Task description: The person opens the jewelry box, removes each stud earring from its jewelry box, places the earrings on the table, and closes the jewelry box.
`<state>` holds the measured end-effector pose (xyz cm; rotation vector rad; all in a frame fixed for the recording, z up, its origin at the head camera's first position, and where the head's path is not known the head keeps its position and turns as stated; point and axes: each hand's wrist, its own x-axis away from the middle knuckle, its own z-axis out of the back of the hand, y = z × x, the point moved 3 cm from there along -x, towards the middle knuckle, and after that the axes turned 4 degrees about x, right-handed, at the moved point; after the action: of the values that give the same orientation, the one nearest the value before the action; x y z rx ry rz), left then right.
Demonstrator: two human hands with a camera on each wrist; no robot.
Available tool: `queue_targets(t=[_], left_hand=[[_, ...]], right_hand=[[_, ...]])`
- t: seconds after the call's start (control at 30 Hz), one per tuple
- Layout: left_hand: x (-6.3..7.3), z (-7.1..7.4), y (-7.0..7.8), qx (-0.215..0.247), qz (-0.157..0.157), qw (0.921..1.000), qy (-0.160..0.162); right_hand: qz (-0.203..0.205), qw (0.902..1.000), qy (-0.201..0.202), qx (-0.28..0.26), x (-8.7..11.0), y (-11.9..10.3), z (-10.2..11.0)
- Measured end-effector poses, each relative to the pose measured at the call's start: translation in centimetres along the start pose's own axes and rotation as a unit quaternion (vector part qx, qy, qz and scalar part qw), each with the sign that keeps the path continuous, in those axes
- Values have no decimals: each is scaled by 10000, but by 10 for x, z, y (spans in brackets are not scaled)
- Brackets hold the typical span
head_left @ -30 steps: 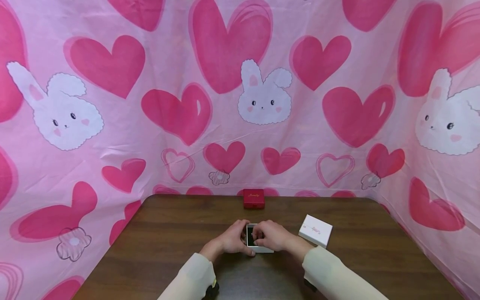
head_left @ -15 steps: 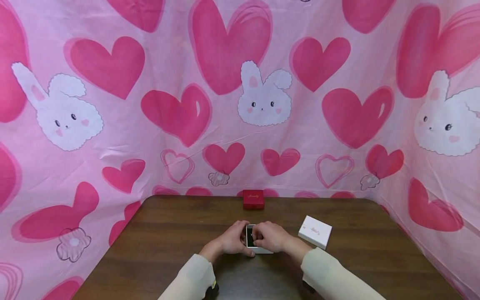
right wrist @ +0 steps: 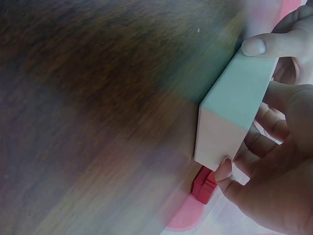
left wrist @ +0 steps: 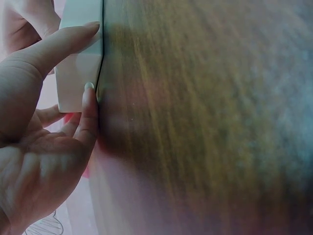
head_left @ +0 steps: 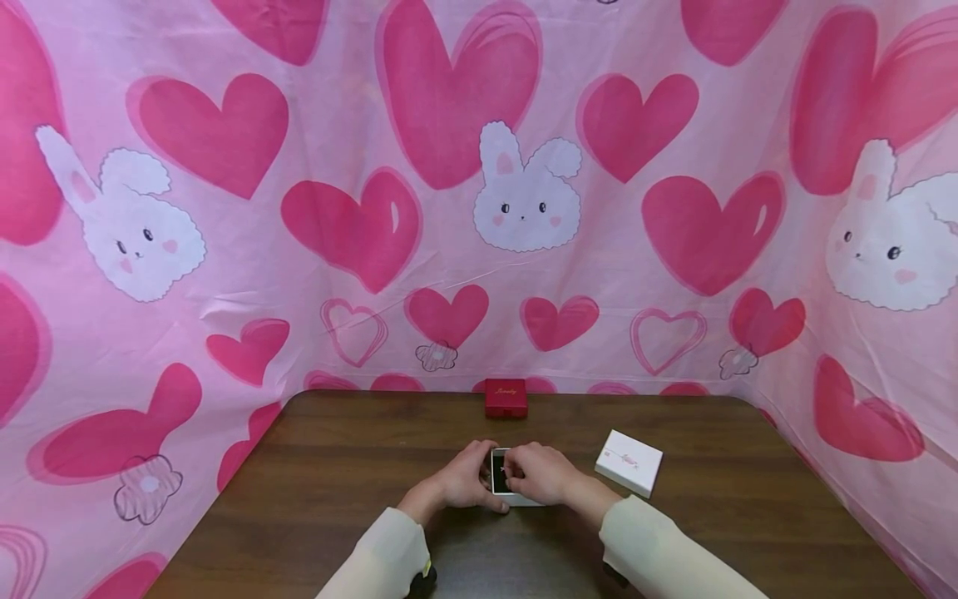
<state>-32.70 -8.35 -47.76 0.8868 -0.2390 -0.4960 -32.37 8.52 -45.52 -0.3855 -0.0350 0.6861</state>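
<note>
An uncovered white jewelry box with a black insert sits on the table in front of me. My left hand grips it, thumb along the near wall and fingers at the left side, as the left wrist view of the box confirms. The fingers of my right hand curl over the right rim and dip inside, over the insert. In the right wrist view, the little finger touches the outer wall of the box. A tiny bright spot shows on the insert. Whether my right fingertips pinch anything is hidden.
A white lid with pink lettering lies to the right, beyond my right wrist. Near the back edge stands a small red box with gold script. The brown wooden table meets a pink heart-and-bunny cloth behind and at both sides.
My right fingers have shifted only very slightly inside the box. The left hand, box, lid and red box look still.
</note>
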Motion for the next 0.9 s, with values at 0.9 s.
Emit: queue_targets(t=[0.9], left_hand=[[0, 0, -1, 57, 34, 10000, 15]], right_hand=[[-30, 9996, -131, -250, 1, 2, 3]])
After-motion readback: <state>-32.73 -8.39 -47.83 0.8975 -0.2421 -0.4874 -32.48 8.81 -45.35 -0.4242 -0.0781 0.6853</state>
